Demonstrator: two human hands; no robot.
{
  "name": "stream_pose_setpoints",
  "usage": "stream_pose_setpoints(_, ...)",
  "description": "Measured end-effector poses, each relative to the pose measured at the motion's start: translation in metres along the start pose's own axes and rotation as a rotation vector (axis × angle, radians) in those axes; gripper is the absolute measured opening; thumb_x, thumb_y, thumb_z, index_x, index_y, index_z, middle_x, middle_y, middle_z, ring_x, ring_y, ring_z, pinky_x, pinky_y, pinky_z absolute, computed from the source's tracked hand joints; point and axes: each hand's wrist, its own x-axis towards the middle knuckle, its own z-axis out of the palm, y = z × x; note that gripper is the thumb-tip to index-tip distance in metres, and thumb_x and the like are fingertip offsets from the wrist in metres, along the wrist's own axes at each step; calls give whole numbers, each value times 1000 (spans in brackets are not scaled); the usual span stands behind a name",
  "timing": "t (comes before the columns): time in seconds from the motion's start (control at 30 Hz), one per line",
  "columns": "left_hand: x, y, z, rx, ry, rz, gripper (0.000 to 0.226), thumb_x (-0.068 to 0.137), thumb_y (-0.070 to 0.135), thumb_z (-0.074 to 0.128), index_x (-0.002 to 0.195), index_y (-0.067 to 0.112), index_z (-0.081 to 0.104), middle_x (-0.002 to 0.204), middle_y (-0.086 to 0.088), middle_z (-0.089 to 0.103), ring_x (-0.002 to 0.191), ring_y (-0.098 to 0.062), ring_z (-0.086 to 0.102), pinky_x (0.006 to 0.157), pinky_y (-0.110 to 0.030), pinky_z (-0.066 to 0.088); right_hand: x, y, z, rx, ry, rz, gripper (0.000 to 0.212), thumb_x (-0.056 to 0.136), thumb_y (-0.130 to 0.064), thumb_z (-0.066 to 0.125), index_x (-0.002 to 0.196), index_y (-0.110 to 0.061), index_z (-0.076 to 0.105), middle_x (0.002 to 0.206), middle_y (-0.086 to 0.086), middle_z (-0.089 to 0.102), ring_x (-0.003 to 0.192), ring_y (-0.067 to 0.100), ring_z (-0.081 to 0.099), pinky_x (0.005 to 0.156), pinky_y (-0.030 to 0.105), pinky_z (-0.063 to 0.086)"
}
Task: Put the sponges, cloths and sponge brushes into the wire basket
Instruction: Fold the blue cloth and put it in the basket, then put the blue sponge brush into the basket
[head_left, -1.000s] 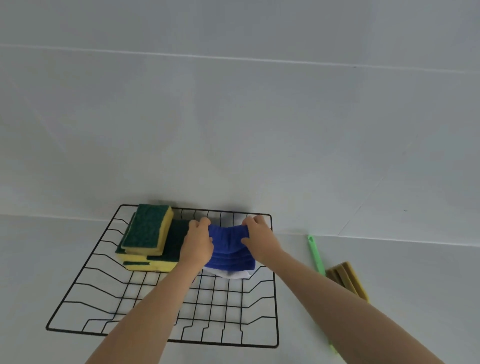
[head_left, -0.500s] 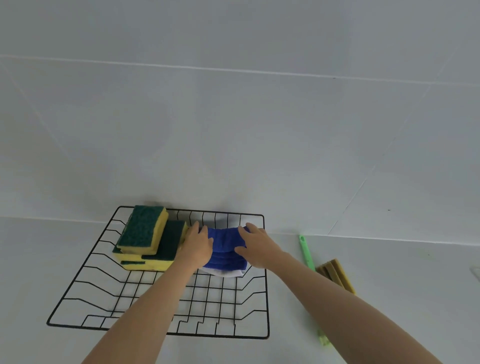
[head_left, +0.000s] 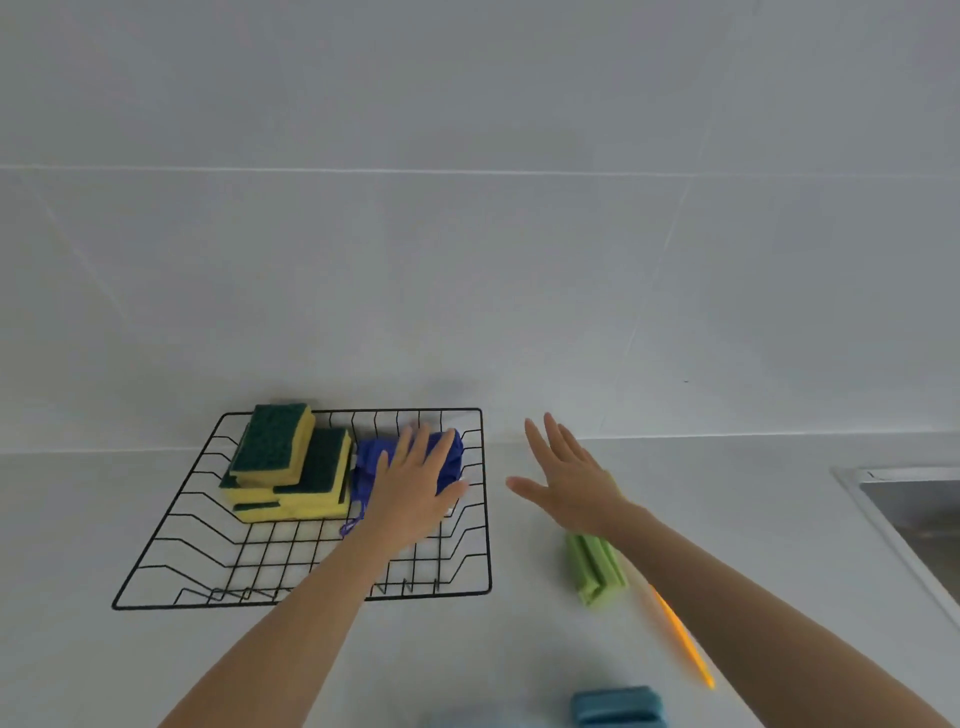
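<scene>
A black wire basket (head_left: 470, 591) lies on the white counter against the wall. In its far left corner are stacked yellow-and-green sponges (head_left: 291, 462). Beside them lies a folded blue cloth (head_left: 371, 465), and my left hand (head_left: 415, 486) rests flat on top of it with fingers spread. My right hand (head_left: 566, 475) hovers open over the counter just right of the basket, holding nothing. Under my right forearm sits a green sponge brush head (head_left: 595, 569) with an orange handle (head_left: 683, 644) beside it. A teal sponge (head_left: 618, 706) shows at the bottom edge.
A steel sink (head_left: 914, 514) is set into the counter at the far right. The tiled wall rises directly behind the basket. Something pale blue and blurred (head_left: 467, 719) lies at the bottom edge.
Both hands were gripping the blue cloth in the basket. My right hand has let go and moved right, out of the basket. My left hand now lies flat on the cloth.
</scene>
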Motion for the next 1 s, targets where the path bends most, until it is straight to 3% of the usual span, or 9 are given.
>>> stream_pose_setpoints(0.1,-31,25,9,-61,-36,70,66,94,43,36,146,25,0,158,-5,-5,145,-23,-7,118,-44,6,-36,19,7,-8,-7,30,84,87,-65,25,146,-20,-16,157,4,-20,146,20,-15,121,40,1)
stream_pose_setpoints(0.2,-67,46,24,-62,-69,152,68,90,52,28,146,26,-2,158,-4,-6,145,-22,-8,118,-39,5,-67,40,22,-52,-15,12,120,50,-89,-14,146,-18,-16,157,4,-20,145,20,-17,121,37,-1)
stream_pose_setpoints(0.3,-96,59,44,-37,-144,191,67,92,49,30,145,26,-4,157,-3,-9,145,-21,-10,118,-36,2,-94,60,41,-69,-45,12,132,34,-92,-23,145,-21,-18,156,1,-22,145,20,-18,120,38,0)
stream_pose_setpoints(0.4,-119,65,62,-41,-200,198,74,83,60,20,145,27,-1,158,-2,-8,145,-20,-7,118,-33,4,-120,67,55,-49,-93,28,125,38,-90,-18,144,-24,-20,156,2,-23,145,20,-17,119,38,0)
stream_pose_setpoints(0.53,-141,63,78,-107,-243,164,67,94,39,42,146,27,2,158,0,-4,145,-17,-3,117,-32,7,-142,71,83,-28,-130,69,127,40,-90,-17,146,-20,-17,157,1,-19,145,18,-16,119,36,0)
stream_pose_setpoints(0.6,-148,60,86,-97,-256,153,67,94,37,43,146,26,3,158,0,-1,146,-18,0,117,-31,10,-151,70,97,-25,-153,83,109,63,-86,3,147,-19,-13,158,2,-16,146,17,-14,119,33,-1)
stream_pose_setpoints(0.7,-159,56,99,-90,-281,130,64,94,35,44,146,26,8,158,0,5,145,-17,7,116,-31,14,-161,65,110,-19,-175,67,78,93,-53,34,147,-19,-11,158,3,-14,147,18,-11,119,34,0)
stream_pose_setpoints(0.87,-170,52,116,-76,-314,65,56,94,29,46,144,24,21,153,-2,25,139,-18,25,110,-32,27,-166,63,128,-71,-198,20,75,94,-47,39,148,-23,-8,159,2,-8,147,21,-4,120,36,7)
stream_pose_setpoints(1.0,-173,50,124,-34,-283,40,43,93,21,45,136,18,41,134,-6,47,124,-23,42,98,-33,37,-167,61,133,-137,-176,-8,71,94,-38,44,149,-23,1,159,2,7,146,23,7,119,34,12)
